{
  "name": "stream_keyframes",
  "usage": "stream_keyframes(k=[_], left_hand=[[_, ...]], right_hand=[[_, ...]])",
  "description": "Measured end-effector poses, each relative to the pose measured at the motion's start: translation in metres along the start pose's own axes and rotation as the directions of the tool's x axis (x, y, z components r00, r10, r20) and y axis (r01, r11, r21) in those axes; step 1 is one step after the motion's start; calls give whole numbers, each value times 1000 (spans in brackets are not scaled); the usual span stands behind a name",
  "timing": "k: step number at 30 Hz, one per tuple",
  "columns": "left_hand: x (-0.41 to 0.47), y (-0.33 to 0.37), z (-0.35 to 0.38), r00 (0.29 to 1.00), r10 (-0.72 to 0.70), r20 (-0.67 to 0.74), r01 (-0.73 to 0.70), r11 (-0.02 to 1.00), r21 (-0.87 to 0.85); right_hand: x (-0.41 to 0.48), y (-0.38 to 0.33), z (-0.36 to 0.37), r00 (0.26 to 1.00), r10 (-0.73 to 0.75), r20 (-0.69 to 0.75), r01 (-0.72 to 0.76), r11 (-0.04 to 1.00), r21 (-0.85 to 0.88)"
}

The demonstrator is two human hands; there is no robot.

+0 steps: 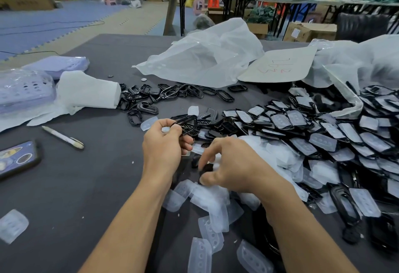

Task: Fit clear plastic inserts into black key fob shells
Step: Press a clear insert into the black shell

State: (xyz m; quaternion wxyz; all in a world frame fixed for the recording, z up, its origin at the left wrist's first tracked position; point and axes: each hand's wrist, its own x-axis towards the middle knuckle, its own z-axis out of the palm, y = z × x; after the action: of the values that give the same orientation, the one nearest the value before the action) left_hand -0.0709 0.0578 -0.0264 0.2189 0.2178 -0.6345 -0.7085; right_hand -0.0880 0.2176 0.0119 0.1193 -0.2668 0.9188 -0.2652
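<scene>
My left hand (165, 143) holds a black key fob shell (187, 124) pinched between thumb and fingers, lifted a little above the table. My right hand (228, 166) reaches down with spread fingers into a heap of clear plastic inserts (207, 199), fingertips touching the inserts and a small black piece; nothing is clearly held. To the right lies a large pile of shells with inserts fitted (323, 141). Empty black shells (149, 97) are scattered at the centre back.
The dark grey table (86, 186) carries a pen (63, 137), a phone (18, 158) at the left edge, a lone clear insert (11, 225), lilac trays in plastic (23, 91), white wrapping (86, 92), crumpled plastic bags (205, 56) and a cardboard sheet (278, 65).
</scene>
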Motion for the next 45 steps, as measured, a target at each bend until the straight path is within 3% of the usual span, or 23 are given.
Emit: stream_keyframes(k=[2,4,8,14,21,29,39,45], left_hand=[[-1,1,1,1000,-9,-7,9,1000,6],[-2,2,2,1000,-18,-17,18,1000,24],[-6,5,1,1000,-28,-9,29,996,86],[-11,13,6,989,-121,81,127,989,-75],[-15,16,8,977,-138,164,164,974,-157],[-15,16,8,983,-74,168,98,985,-139],[-18,16,7,972,-11,234,40,992,-120],[-18,17,5,948,-4,319,61,984,-169]], right_hand=[[0,0,2,998,-13,-53,19,994,111],[0,-1,3,983,40,-178,24,940,341],[3,3,0,898,256,-357,116,645,755],[6,3,-2,902,323,-285,163,356,920],[8,4,0,914,341,-217,159,191,969],[9,6,3,882,344,-322,221,301,928],[9,11,10,768,286,-574,261,678,687],[10,11,12,730,312,-608,221,734,642]])
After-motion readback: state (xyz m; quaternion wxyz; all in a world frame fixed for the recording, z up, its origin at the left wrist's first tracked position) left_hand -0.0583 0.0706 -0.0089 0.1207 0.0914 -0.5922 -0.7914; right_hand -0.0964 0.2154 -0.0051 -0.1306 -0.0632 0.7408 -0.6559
